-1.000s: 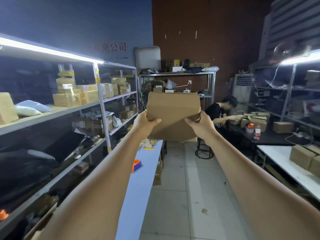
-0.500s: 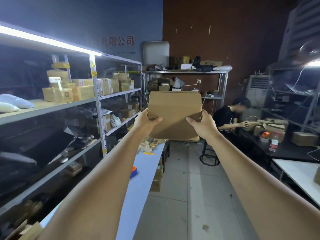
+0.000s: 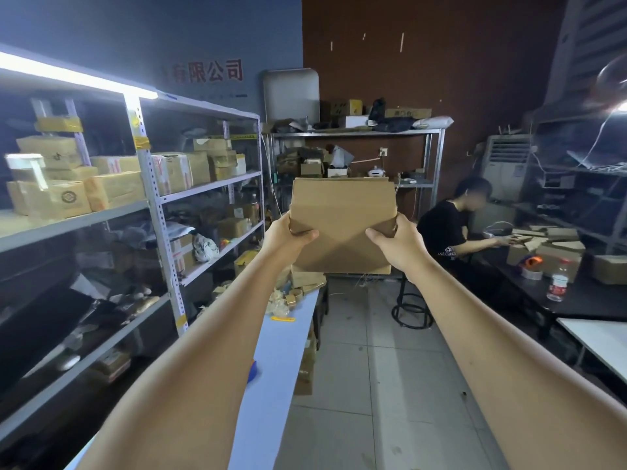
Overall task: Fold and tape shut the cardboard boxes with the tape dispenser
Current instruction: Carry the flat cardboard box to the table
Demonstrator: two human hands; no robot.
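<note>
box: the cardboard box (image 3: 342,225) was held up in the air at arm's length, upright, its broad face turned toward the camera, above the far end of the table (image 3: 281,368).
left hand: the left hand (image 3: 286,237) gripped the box's left edge, about halfway down.
left fingers: the thumb (image 3: 305,235) lay flat on the near face, pointing inward; the other fingers were hidden behind the cardboard.
right hand: the right hand (image 3: 398,244) gripped the right edge at much the same height.
right fingers: the thumb (image 3: 375,236) pressed on the near face, pointing toward the left thumb; the rest wrapped round the edge, out of sight.
gap: bare cardboard showed between the two thumb tips, which were well apart.
crease: a fold line ran across the box just above both hands.
table top: tape rolls (image 3: 293,296) and a small yellow tool (image 3: 283,319) lay near its far end, below the box.
left side: a metal shelf rack (image 3: 149,184) carried stacked cartons.
right side: a seated person (image 3: 444,228) worked at a dark table, with a water bottle (image 3: 558,281) near its front edge.
</note>
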